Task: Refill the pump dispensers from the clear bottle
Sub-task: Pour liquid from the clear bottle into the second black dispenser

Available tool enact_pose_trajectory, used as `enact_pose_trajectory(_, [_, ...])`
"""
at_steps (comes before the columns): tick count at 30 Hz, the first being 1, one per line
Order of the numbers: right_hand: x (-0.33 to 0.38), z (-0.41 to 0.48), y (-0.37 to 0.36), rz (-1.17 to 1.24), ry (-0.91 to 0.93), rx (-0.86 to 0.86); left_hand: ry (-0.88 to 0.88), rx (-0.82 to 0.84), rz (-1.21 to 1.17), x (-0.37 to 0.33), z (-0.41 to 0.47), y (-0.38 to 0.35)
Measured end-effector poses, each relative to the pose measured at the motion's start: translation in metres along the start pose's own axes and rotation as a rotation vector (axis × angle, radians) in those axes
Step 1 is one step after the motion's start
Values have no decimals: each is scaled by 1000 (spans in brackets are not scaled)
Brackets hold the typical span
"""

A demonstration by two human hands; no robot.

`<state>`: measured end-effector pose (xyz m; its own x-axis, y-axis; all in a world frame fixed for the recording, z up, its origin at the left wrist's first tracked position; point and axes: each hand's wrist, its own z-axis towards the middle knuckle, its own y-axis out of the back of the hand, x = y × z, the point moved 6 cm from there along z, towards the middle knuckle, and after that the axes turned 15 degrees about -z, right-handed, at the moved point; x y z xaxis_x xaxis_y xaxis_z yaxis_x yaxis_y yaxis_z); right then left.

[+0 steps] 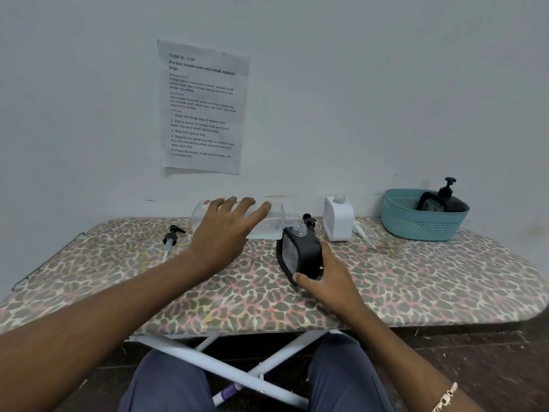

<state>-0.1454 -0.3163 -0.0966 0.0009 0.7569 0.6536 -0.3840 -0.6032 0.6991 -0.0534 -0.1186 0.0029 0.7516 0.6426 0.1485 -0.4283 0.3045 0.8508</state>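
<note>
Left hand (228, 230) wraps wide around the clear bottle (269, 226), tipping it sideways so its neck points toward 3 o'clock at the uncapped black dispenser (300, 254); right hand (329, 281) grips that dispenser's base, tilting it, likely to catch the pour
</note>
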Motion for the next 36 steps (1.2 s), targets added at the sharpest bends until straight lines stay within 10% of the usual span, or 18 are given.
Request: enact_pose_trajectory(36, [1, -1, 1, 11, 4, -3, -2, 13, -1, 0, 1, -1])
